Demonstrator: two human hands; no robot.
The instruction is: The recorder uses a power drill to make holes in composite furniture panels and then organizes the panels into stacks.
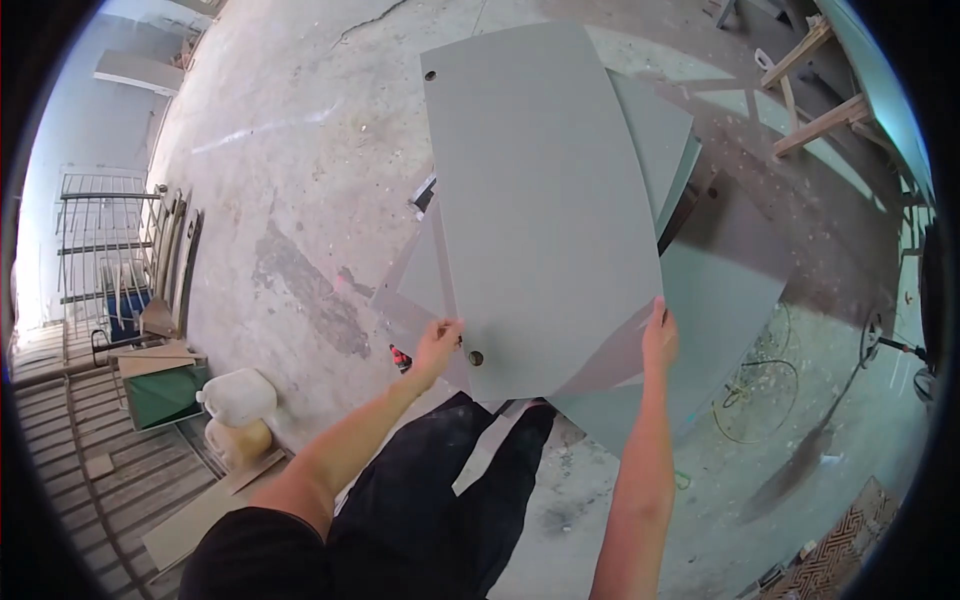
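Note:
A large grey panel (545,210), with a dark round hole near its far left corner and another near its near left corner, lies in front of me. My left hand (435,349) is closed on its left edge beside the nearer hole. On the right edge, close to the near corner, my right hand (659,338) grips the same panel, its fingers partly hidden. Further grey panels show beneath it at different angles: one lower panel (710,300) juts out to the right, another smaller piece (650,140) at the far right.
A red and black tool (400,358) is just left of my left hand. White plastic jugs (238,397) and a green-sided box (162,400) stand at the left, near metal racks (105,240). A thin cable (770,385) loops on the concrete floor at right; wooden trestle legs (820,125) are far right.

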